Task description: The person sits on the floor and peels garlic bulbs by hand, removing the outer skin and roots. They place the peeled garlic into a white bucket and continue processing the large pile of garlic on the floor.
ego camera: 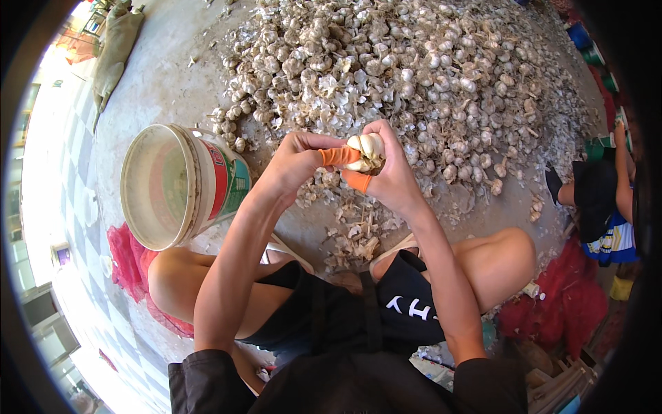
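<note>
Between my two hands is a garlic bulb (365,150), its pale cloves exposed and partly spread. My left hand (304,155) presses on its left side with a thumb in an orange finger cot (340,156). Around the right side of the bulb curl the fingers of my right hand (391,173); that thumb also wears an orange cot (358,181). Behind the hands spreads a large heap of garlic bulbs (439,93) mixed with papery skins. Loose skins and stalks (357,233) lie on the floor between my feet.
A plastic bucket (207,181) leans open-mouthed beside my left knee. Red mesh sacks lie at left (126,264) and right (563,300). Another person (602,202) sits at the right, near green buckets (600,147). A dog (116,49) lies at the upper left.
</note>
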A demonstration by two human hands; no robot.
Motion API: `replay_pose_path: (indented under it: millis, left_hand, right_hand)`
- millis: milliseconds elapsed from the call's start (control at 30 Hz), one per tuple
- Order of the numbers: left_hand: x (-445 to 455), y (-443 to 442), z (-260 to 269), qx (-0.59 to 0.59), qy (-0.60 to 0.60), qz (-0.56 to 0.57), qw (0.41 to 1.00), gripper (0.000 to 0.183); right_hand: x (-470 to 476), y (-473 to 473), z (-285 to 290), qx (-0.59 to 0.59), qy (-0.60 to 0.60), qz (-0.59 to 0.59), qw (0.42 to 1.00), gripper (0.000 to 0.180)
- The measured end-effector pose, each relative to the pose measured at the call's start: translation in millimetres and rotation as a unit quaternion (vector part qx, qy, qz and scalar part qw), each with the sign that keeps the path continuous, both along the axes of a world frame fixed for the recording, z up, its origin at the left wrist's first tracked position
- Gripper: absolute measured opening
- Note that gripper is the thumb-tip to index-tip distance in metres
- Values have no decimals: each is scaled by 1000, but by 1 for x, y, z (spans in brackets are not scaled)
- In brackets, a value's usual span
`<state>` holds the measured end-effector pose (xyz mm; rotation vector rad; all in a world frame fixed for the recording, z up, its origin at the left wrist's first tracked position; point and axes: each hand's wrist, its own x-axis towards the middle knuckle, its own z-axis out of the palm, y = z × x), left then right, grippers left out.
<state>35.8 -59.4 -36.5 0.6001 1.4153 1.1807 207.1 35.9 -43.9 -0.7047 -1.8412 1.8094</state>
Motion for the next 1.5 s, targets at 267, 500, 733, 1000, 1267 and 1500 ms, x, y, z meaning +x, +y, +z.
replay_pose_path:
  millis: [267, 500, 733, 1000, 1267, 1500]
  left_hand:
    - [-6, -2, -2, 18, -51, -16, 998, 21]
    - [-7, -5, 2, 21, -109, 9, 994, 24]
    - [-15, -9, -3, 40, -202, 1, 979, 26]
    - [-21, -9, 6, 35, -166, -56, 984, 29]
    - [4, 5, 21, -12, 78, -48, 996, 26]
    - [24, 5, -4, 58, 78, 46, 994, 15]
  right_hand:
    - [-1, -3, -7, -98, 63, 5, 993, 48]
    - [-2, -3, -5, -75, 47, 21, 996, 49]
    - [-1, -1, -7, -90, 57, 34, 994, 51]
    - [-2, -1, 2, -53, 20, 19, 998, 52]
    - [-4, -9, 6, 131, -91, -28, 987, 54]
    - [-4, -8, -4, 171, -90, -59, 979, 55]
